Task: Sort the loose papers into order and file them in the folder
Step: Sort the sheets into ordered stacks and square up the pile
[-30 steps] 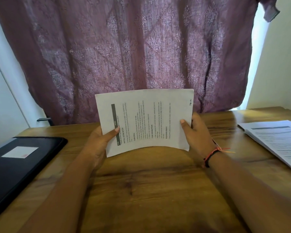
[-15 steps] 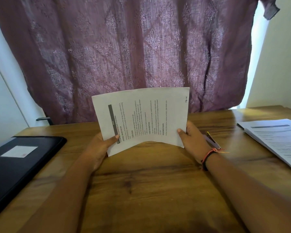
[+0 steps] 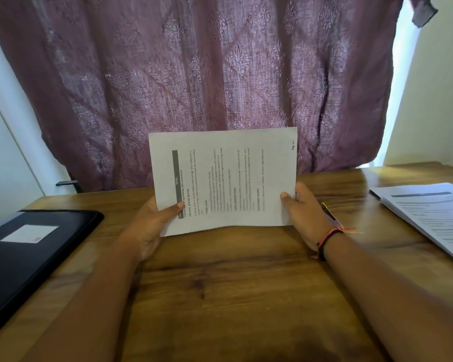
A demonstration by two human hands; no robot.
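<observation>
A sheaf of printed white papers (image 3: 233, 163) stands on its long edge on the wooden table (image 3: 220, 283), turned sideways with the text running upward. My left hand (image 3: 152, 226) grips its lower left corner, thumb across the front. Its lower right corner is held by my right hand (image 3: 302, 215), thumb on the front, a thread bracelet on the wrist. A black folder (image 3: 29, 254) lies shut at the left of the table with a white label on its cover. More printed papers (image 3: 429, 215) lie stacked at the right edge.
A purple patterned curtain (image 3: 207, 82) hangs right behind the table's far edge. A pen (image 3: 328, 211) lies on the table just behind my right wrist. White walls stand on both sides.
The sheaf has straightened from a bowed, tilted hold to a more upright stand with its lower edge down on the table. My right hand has shifted slightly.
</observation>
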